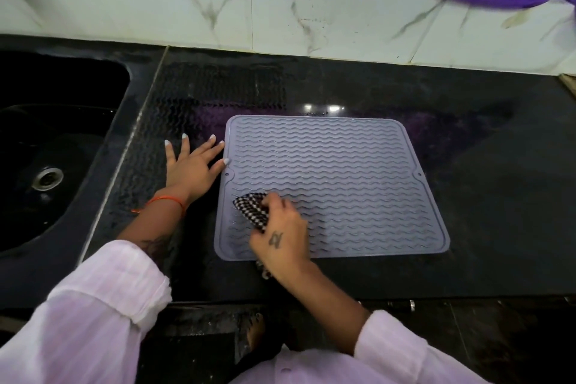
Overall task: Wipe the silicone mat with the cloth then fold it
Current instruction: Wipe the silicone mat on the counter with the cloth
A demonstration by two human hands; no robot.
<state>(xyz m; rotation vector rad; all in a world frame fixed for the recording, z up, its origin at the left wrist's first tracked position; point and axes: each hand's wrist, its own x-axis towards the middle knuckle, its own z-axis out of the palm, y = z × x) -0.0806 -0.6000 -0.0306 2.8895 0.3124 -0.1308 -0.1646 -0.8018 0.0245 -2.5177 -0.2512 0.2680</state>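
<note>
While flat on the counter point(405, 274), mat point(343, 171) under cloth point(251, 206)-gripping right hand point(280, 234); left hand point(190, 165) splayed, sink point(62, 78) beside.

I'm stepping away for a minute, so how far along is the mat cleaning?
Wiping is in hand: the right hand grips the checked cloth on the near left part of the grey silicone mat, the left hand flat on the black counter beside it. The mat lies fully flat, so folding remains.

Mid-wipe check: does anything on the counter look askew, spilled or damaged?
Mostly fine. The silicone mat lies flat and intact, slightly skewed to the counter edge. Left of it, a wavy imprint marks the counter, likely residue matching the mat's ribs.
</note>
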